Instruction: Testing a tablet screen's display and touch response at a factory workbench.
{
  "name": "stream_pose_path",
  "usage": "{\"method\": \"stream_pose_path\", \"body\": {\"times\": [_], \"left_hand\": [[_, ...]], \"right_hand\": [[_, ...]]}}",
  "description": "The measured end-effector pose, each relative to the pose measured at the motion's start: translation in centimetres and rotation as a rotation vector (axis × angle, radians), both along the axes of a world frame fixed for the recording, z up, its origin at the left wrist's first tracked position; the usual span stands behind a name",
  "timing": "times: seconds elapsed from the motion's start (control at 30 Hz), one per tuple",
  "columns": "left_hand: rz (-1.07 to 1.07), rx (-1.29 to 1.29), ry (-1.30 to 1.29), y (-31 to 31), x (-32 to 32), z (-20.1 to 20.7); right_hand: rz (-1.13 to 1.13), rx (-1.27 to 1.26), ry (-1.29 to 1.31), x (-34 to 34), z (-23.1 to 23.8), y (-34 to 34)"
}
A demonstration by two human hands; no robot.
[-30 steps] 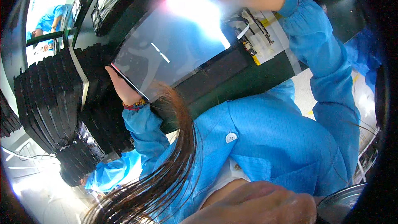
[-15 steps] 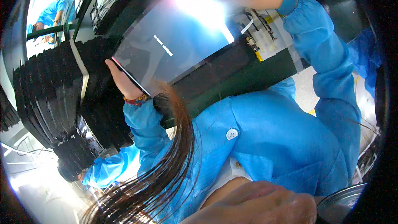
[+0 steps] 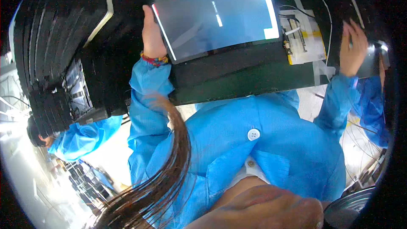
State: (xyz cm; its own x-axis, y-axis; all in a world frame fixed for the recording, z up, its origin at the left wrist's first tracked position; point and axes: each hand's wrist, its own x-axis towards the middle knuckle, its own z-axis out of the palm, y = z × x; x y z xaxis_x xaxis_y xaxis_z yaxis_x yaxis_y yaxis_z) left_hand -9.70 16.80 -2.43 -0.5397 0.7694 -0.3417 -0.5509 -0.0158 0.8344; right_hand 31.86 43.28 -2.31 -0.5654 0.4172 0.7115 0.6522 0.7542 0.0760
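A flat display panel, lit grey-blue with white patches along its right side, lies over the dark worktop. My left hand grips its left edge, with the thumb along the side and the other fingers hidden. Well to the right, my right hand is held with fingers stretched out and nothing in them. Between the panel and that hand, a small circuit board sits on a white plate with yellow edges. Cables run from it.
Black stacked sheets or trays fill the left side, with a pale strap across them. Another person in blue is at lower left. A darker blue sleeve shows at far right, beside a shiny object.
My right hand has left the panel's upper right corner and moved right and nearer. The panel now lies more level in view, and its bright white glare has shrunk. My left hand stays on its edge.
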Motion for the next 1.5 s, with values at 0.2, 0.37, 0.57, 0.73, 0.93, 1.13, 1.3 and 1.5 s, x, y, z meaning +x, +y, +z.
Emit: {"method": "stream_pose_path", "body": {"times": [0.2, 0.37, 0.57, 0.73, 0.93, 1.13, 1.3, 1.5], "left_hand": [[0.036, -0.027, -0.005, 0.1, -0.4, -0.7], [-0.011, 0.025, -0.037, -0.2, -0.3, -0.6], [0.008, 0.01, 0.013, -0.2, -0.8, -1.1], [0.003, 0.008, 0.022, 0.3, -0.6, -1.0], [-0.053, 0.03, -0.034, 0.0, -1.1, -1.3], [-0.021, 0.007, -0.064, 0.0, -0.6, -0.8], [0.007, -0.062, -0.012, 0.3, -0.2, -0.6], [0.077, -0.062, -0.02, 0.4, 0.2, -0.4]], "right_hand": [[-0.242, -0.081, -0.05, 0.5, -3.2, -3.2], [-0.174, -0.258, -0.005, 1.6, -4.8, -1.6], [-0.183, -0.207, 0.009, 1.7, -4.5, -1.9], [0.027, -0.268, 0.063, -2.8, -0.6, -5.9], [0.432, -0.349, -0.211, -9.7, 1.7, -12.3], [0.462, -0.275, -0.183, -9.7, 3.7, -7.1], [0.621, -0.556, -0.1, -12.0, 2.5, -2.0], [0.76, -0.936, -0.143, -14.6, 0.2, -1.3]]}}
